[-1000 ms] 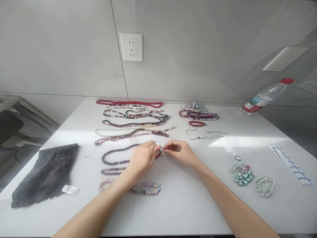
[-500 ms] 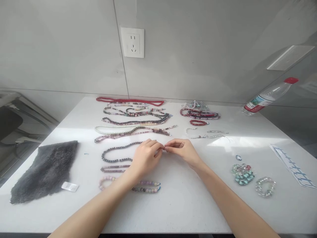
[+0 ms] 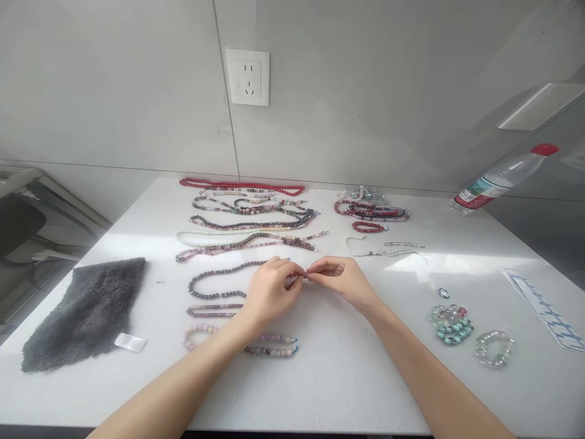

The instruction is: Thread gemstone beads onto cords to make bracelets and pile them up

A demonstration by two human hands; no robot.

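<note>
My left hand (image 3: 269, 294) and right hand (image 3: 340, 281) pinch something too small to make out between their fingertips (image 3: 311, 276). A dark round-bead strand (image 3: 214, 285) runs beneath my left hand.

Grey shaggy mat (image 3: 85, 314) was seen at table's left | small white packet (image 3: 130, 342) was placed beside it | white wall socket (image 3: 247, 77) was mounted above | plastic bottle (image 3: 498, 180) with red cap was seen lying far right | printed paper strip (image 3: 543, 311) was seen on white tabletop (image 3: 347, 378)

The person's left forearm (image 3: 171, 381) and right forearm (image 3: 434, 381) are showing bare and slim, tapering to narrow wrists and long, slender fingers (image 3: 286, 274).
</note>
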